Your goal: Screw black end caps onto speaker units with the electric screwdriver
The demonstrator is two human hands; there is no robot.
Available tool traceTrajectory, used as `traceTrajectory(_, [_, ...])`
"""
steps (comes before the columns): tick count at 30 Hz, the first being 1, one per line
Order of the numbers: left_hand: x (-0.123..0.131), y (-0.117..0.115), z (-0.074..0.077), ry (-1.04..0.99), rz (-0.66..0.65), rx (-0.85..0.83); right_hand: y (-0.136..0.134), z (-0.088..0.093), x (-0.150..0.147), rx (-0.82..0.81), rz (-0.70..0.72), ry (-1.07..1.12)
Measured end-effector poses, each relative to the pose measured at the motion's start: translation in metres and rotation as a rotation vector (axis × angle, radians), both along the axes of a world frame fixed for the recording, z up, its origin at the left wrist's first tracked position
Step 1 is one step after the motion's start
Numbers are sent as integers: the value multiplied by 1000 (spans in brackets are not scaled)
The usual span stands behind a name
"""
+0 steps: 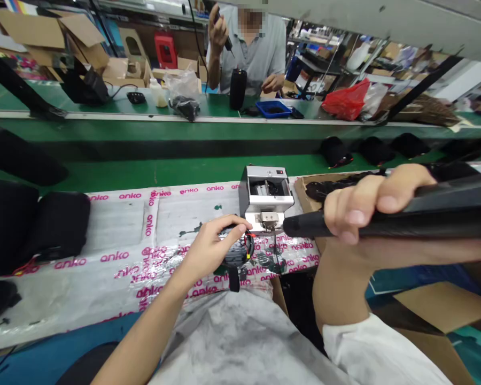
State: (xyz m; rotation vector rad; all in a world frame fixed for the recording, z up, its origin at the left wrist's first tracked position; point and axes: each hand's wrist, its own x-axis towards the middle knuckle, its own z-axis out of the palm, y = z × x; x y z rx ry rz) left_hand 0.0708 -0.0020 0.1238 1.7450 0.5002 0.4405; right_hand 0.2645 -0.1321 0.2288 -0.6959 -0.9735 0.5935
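Note:
My right hand (pixel 374 200) is wrapped round a black electric screwdriver (pixel 420 219), which lies nearly level and points left. Its narrow front end is at the right of a silver and black screw feeder (pixel 266 200); whether they touch I cannot tell. In front of the feeder, my left hand (pixel 216 240) grips a black plastic housing (pixel 236 255) with red, black and yellow wires at its right side. The fingertips come close to the feeder's front plate, and the hand covers part of the housing.
Plastic wrap with pink lettering (pixel 120 256) covers the bench. Black padded parts (pixel 62 222) lie left; a cardboard box of black parts (pixel 304 195) stands right of the feeder. Across the green line (pixel 176 155), a co-worker (pixel 252 51) holds another screwdriver above a black cylinder (pixel 238 88).

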Motion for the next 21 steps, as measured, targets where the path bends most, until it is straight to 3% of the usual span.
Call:
traceTrajectory(3, [-15, 3, -7, -35, -57, -15, 11, -24, 12, 20, -229, -87])
traceTrajectory(8, [-44, 17, -21, -3, -204, 80, 32, -94, 15, 26, -246, -106])
traceTrajectory(11, [-52, 22, -23, 62, -212, 215, 35, -114, 18, 12, -212, -97])
traceTrajectory(13, [-53, 22, -23, 88, -194, 265, 33, -112, 22, 0, -92, -68])
traceTrajectory(15, [-53, 20, -25, 101, -175, 267, 27, -97, 28, -16, 54, -39])
traceTrajectory(20, [-53, 16, -34, 90, -155, 226, -3, -25, 39, -137, 136, -57])
traceTrajectory(21, [-53, 16, -36, 83, -152, 219, -8, -10, 38, -95, 195, -117])
